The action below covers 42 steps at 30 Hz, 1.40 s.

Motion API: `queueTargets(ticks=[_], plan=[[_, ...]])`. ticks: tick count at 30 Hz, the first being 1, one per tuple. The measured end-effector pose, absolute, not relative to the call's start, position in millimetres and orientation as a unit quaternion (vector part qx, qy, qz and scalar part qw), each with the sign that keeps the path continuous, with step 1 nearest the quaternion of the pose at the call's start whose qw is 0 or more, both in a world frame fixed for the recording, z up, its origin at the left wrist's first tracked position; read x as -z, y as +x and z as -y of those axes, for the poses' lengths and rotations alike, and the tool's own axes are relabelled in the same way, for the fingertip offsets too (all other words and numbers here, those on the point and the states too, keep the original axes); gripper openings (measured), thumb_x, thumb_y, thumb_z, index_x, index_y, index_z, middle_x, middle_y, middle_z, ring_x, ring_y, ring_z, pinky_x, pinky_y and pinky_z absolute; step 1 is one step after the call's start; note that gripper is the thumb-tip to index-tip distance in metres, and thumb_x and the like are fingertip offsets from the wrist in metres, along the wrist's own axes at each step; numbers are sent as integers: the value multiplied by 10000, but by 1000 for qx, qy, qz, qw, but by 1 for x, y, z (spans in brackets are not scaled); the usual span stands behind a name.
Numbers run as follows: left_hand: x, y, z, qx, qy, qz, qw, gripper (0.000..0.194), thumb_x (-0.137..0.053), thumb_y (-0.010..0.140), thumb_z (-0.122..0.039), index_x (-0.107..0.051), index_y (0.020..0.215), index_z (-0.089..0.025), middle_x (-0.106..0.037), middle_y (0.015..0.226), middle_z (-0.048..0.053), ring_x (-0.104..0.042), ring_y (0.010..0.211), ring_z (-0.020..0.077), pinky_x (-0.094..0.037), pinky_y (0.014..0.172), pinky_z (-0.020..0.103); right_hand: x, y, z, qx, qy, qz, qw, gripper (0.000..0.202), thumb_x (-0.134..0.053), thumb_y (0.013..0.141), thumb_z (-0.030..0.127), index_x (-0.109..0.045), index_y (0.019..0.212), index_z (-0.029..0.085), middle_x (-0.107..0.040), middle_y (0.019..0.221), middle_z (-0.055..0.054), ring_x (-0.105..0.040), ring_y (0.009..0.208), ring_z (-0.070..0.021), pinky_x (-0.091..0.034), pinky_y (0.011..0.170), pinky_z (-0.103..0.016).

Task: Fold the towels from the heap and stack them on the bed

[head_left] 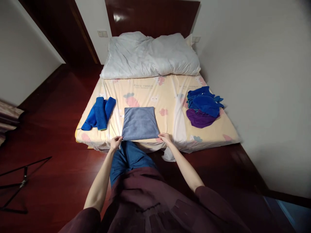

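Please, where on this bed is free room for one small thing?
Free: patterned sheet between grey cloth and white bedding; a narrower strip between grey cloth and blue cloths. Crowded: right side, under blue-purple pile; front edge, where left hand and right hand hold grey cloth.

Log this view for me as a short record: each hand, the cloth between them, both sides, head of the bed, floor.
Left hand: pinching the near left corner of the grey-blue towel
Right hand: at the towel's near right corner, fingers closed on it
Towel state: spread flat, roughly square
Left side: blue towels, rolled or folded
Right side: crumpled blue cloths, purple cloth at their near side
Head of bed: bunched white quilt
Floor: black stand legs, left
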State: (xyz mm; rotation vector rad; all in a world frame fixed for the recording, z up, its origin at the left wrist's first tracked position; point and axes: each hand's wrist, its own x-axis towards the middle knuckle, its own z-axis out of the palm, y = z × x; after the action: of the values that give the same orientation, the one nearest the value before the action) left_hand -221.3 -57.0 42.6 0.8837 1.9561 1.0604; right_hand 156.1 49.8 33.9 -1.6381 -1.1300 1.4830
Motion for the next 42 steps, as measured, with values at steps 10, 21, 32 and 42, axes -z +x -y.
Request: queueTargets(ticks=[10,21,32,42], plan=[[-38,-227,81,-406,381,-736,386,529,-777,638,-699,-698,786,-197,-737,794,74,-727,890,270,-567,778,325,-36,186,-41,-583,-630,438,268,270,-907,627,328,-717,719,161,-653,558,9,-447,437,-71,-347,431,-197],[-43,-239,47,-351,370,-726,462,693,-793,575,-783,-761,888,-165,-792,929,122,-736,950,308,-562,831,357,-36,181,-81,-641,-594,430,227,325,-907,656,322,-751,879,143,-614,550,39,-354,414,-46,-239,405,-193],[-33,-266,-120,-288,386,-807,341,316,-756,782,-495,-773,851,-187,-805,888,130,-765,967,344,-558,855,373,-16,111,-233,-535,-623,507,262,392,-852,688,518,-693,779,172,-696,676,-19,-473,509,-102,-314,444,-221],[-8,-285,-221,-243,437,-832,242,148,-727,834,-320,-741,924,-204,-801,951,99,-743,942,278,-545,864,349,26,84,-334,-316,-638,658,245,243,-695,887,395,-688,748,195,-762,784,-68,-683,743,-209,-488,687,-272]])
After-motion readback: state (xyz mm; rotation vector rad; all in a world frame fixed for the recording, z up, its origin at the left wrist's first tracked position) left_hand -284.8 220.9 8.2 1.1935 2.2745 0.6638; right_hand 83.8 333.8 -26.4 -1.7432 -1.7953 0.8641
